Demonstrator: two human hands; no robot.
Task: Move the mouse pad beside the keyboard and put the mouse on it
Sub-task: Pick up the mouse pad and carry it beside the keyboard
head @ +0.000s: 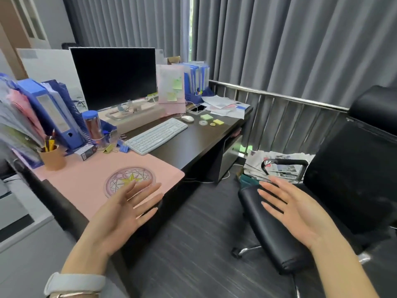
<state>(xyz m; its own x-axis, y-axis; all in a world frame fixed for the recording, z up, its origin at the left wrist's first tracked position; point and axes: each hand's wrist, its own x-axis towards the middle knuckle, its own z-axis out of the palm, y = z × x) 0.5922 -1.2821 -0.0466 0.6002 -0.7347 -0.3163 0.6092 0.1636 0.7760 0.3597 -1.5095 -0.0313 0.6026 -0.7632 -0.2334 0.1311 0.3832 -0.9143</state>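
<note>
A pink mouse pad (86, 179) with a round star emblem lies on the near end of the dark desk (193, 143), its corner past the desk edge. The pale keyboard (156, 135) sits diagonally just beyond the pad. Off the keyboard's far right end rests a white mouse (187, 118), directly on the desk. My left hand (126, 209) hovers open, palm up, over the pad's near edge. My right hand (294, 209) is open above the black office chair (335, 190), holding nothing.
A black monitor (113, 76) stands behind the keyboard. Blue binders (51, 112), a pen cup (52, 157), a blue-lidded jar (93, 127) and binder clips (122, 147) crowd the left. Sticky notes (218, 122), a tape roll (203, 123) and papers (223, 106) lie on the right. Newspapers (277, 164) are stacked on the floor.
</note>
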